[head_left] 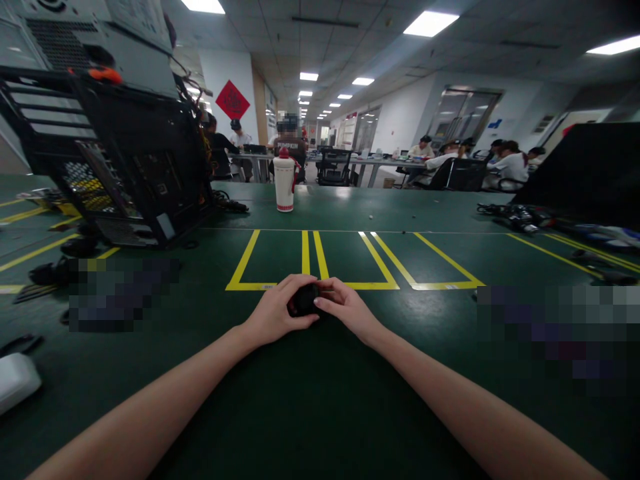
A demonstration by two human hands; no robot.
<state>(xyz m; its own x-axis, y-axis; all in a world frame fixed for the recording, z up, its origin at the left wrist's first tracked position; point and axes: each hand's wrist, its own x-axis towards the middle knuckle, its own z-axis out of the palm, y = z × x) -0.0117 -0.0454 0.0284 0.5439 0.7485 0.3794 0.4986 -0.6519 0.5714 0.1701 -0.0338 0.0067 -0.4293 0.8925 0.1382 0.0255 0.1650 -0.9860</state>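
Note:
Both my hands meet over the green tabletop [320,400], around a small, dark, rounded object [305,301]. My left hand [277,311] curves about its left side, with the thumb below and the fingers over the top. On the other side my right hand [347,308] touches it, the thumb tip on its right face and the fingers curled above. The object's kind cannot be made out, as my fingers cover much of it. Just beyond the hands, yellow tape [380,285] marks open-topped frames on the table.
A large black open computer case [130,173] stands at the left, with cables beside it. A white bottle with a red lid [285,183] stands farther back. A white object [17,380] lies at the left edge; cables [520,217] lie right. Several people sit at desks behind.

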